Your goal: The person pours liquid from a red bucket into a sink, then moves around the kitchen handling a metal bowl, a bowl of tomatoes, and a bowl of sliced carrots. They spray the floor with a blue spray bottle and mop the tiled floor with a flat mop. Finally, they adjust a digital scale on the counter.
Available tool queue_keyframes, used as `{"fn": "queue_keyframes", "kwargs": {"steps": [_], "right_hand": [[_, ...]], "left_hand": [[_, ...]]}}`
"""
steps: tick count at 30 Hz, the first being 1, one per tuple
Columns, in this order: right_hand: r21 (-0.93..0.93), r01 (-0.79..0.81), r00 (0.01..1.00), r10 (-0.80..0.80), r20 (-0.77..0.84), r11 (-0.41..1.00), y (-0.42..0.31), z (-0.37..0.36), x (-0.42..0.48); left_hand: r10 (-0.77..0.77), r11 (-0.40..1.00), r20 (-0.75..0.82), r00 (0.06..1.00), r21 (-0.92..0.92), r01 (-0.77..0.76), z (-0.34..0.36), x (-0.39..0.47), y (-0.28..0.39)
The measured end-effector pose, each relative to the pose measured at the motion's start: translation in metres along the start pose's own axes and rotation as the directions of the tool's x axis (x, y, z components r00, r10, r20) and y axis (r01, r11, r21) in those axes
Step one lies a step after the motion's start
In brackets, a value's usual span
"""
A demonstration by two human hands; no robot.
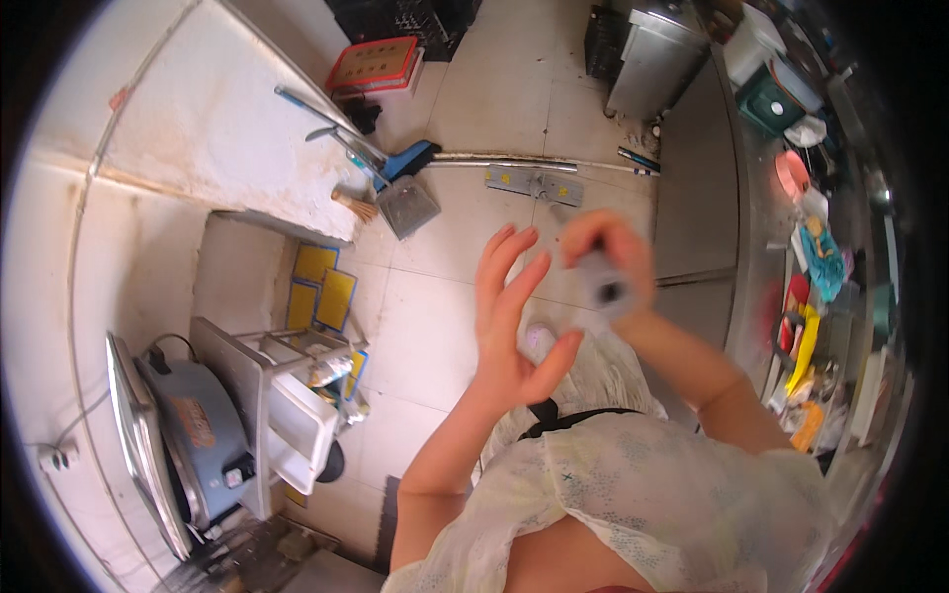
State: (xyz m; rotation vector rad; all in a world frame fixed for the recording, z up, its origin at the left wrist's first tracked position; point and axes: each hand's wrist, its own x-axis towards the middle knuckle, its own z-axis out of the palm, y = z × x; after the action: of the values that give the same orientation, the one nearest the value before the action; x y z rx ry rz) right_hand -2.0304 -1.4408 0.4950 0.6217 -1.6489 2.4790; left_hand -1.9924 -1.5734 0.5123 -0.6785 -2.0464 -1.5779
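My right hand (626,252) is wrapped around the upper end of a grey mop handle (593,278), blurred in the picture. Beyond the hand, the flat grey mop head (511,182) with yellow marks rests on the tiled floor (437,311). Most of the shaft is hidden behind my right hand and the grip. To the left of the handle, my left hand (508,330) is raised with fingers spread and holds nothing. It is apart from the handle.
A blue broom (408,161), grey dustpan (408,207) and whisk brush (356,206) stand by the left wall. A grey-blue appliance (200,430) sits on a stand at lower left. The cluttered steel counter (756,230) runs along the right. A red-rimmed box (374,63) lies ahead.
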Motion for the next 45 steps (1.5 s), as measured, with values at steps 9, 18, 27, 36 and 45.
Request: {"fn": "queue_keyframes", "kwargs": {"steps": [9,18,27,36,45], "right_hand": [[-0.771,0.173,0.943,0.124,0.31,0.613,0.162,0.022,-0.066],[-0.719,0.144,0.981,-0.004,0.194,0.68,0.155,0.083,-0.064],[-0.645,0.284,0.944,-0.087,0.32,0.71,0.11,0.039,0.038],[-0.714,0.291,0.934,-0.028,0.356,0.637,0.185,-0.08,0.187],[-0.903,0.166,0.974,0.08,0.214,0.396,0.338,-0.137,0.255]], "left_hand": [[-0.37,0.909,-0.352,0.859,-0.328,0.257,-0.057,-0.103,0.001],[-0.161,0.939,-0.171,0.972,-0.329,0.098,-0.114,-0.063,0.053],[-0.058,0.942,-0.141,0.988,-0.336,0.007,-0.088,0.046,0.057],[-0.279,0.951,-0.06,0.958,-0.159,0.267,-0.029,0.115,-0.057],[-0.716,0.691,0.21,0.666,0.356,0.63,-0.05,0.176,-0.184]]}}
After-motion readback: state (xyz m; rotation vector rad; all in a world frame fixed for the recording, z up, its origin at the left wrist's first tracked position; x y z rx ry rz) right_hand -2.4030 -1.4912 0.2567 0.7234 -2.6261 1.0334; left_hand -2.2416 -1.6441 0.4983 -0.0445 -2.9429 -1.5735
